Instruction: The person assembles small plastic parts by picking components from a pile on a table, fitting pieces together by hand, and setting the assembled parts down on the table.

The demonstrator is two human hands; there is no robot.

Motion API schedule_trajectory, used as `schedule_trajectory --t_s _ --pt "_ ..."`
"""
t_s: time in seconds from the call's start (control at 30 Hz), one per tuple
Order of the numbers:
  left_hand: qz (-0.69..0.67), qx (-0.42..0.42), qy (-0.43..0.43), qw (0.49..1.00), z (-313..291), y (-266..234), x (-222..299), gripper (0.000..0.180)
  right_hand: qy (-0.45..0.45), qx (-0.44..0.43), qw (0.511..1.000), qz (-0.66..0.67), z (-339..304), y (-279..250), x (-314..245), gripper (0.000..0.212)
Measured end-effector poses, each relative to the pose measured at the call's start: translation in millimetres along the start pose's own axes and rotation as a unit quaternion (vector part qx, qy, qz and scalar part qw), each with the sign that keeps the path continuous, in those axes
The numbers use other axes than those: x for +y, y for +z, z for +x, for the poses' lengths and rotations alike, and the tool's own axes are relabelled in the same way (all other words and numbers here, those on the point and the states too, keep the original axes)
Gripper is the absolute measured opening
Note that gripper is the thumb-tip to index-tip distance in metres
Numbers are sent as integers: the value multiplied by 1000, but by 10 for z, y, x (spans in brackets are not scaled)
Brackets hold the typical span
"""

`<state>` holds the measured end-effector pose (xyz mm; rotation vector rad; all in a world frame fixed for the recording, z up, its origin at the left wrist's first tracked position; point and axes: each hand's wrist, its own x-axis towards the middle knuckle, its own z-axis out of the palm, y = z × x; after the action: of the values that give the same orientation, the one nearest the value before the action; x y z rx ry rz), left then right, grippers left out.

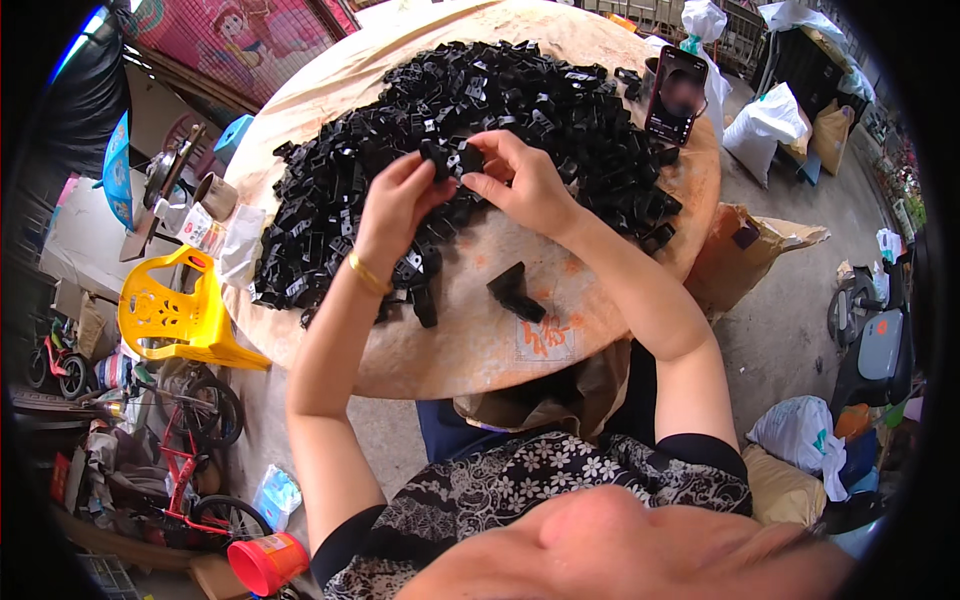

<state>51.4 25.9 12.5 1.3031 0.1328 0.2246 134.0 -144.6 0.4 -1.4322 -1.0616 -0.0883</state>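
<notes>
Left hand (408, 192) pinches one black part (434, 158); right hand (525, 182) pinches a second part (466, 158) just beside it, contact unclear. Pile of similar parts (480, 95) lies beyond both hands. Judged light, stiff, perhaps slippery; best gripped by outer edges

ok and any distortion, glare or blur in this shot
Head view: fisheye distortion curves the outer scene inside black corners; bright light nearly bleaches the white sack; the heaped black parts blend into a dark mass; the phone screen is partly blurred.
</notes>
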Motion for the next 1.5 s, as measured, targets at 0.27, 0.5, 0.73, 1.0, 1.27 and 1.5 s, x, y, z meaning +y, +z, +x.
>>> schedule_trajectory --t_s 0.27,0.5,0.73,1.0,1.27,1.5 --pt "-2 0 -35 999 -317 75 -192 36 11 -30 999 -39 -120 153 -98 34" --pt "104 0 -27 994 -364 0 -180 37 29 -40 999 -2 -127 144 -99 35" --pt "151 12 82 985 -425 72 -129 30 26 -43 999 -8 -128 129 -150 37" --pt "178 -13 69 981 -398 30 -69 30 -49 -64 994 -71 -117 93 -154 37" --pt "113 29 142 983 -472 206 -99 44 -142 -52 977 -147 -149 138 -193 39" --pt "94 -11 143 985 -492 168 -40 32 16 8 998 -64 -123 134 -142 58"
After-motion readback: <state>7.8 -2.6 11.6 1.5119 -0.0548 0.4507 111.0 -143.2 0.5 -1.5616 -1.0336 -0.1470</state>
